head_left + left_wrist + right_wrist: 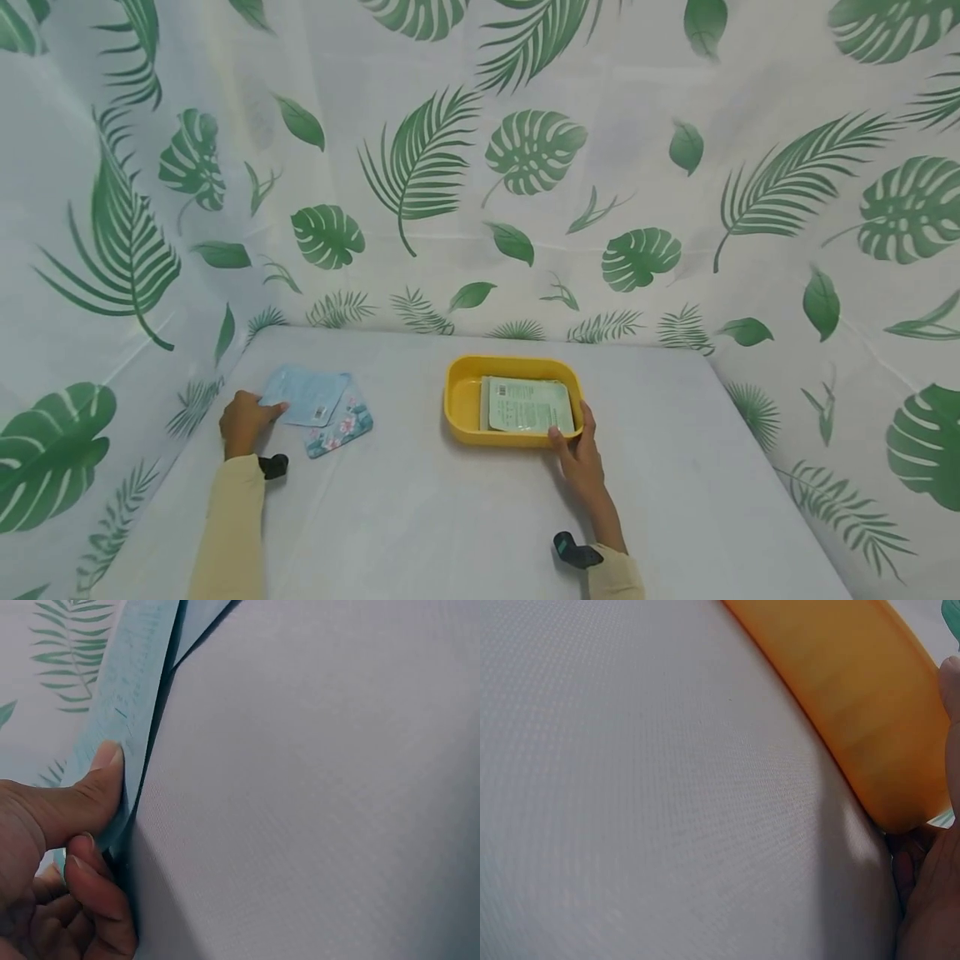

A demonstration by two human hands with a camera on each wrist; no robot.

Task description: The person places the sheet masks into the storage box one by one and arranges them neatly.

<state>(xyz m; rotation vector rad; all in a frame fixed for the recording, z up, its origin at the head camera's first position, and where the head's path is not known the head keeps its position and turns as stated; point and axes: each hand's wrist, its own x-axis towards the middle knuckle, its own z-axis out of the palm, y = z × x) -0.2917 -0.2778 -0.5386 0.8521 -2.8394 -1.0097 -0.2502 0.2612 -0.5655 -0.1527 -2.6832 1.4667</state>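
Note:
On the left of the table, my left hand [246, 421] pinches the near left corner of a flat light blue packet [303, 396] with a barcode. The left wrist view has the thumb on the packet's printed face [127, 697] and the other fingers curled at its edge. A blue floral packet [348, 429] lies partly covered by it. My right hand [583, 467] grips the near right corner of a yellow rectangular bin [465, 404], thumb at the rim and fingers round the outer side [870, 712]. Pale green packets [528, 404] lie stacked inside the bin, toward its right.
A white cloth [420, 525] covers the table. Behind and at both sides hang white curtains [585, 317] with green leaf prints. Dark wrist cameras [576, 550] sit on both wrists, beside the pale yellow sleeves [228, 525].

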